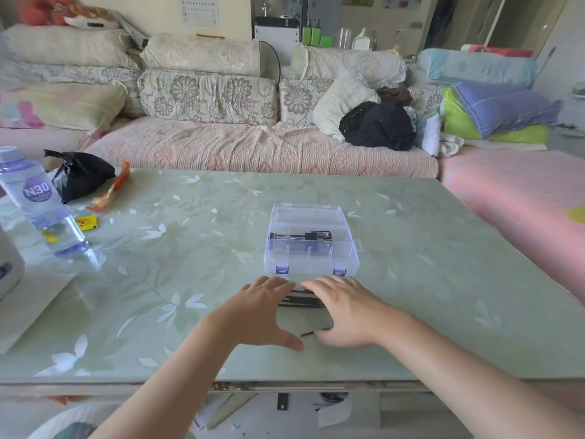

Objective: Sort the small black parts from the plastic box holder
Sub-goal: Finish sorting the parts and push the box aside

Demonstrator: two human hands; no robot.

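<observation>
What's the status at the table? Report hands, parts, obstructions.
Left hand and right hand open, flat over black parts on table. Clear plastic box just beyond, more parts inside. Nothing between hands and box.

I'm working in a home living room. I'm facing a long sofa (253, 147) that is carrying floral cushions (209, 96) and folded bedding (493, 115). I'm looking down over a glass-topped coffee table (190, 248) holding a water bottle (38, 201) and a black plastic bag (79, 175).
</observation>
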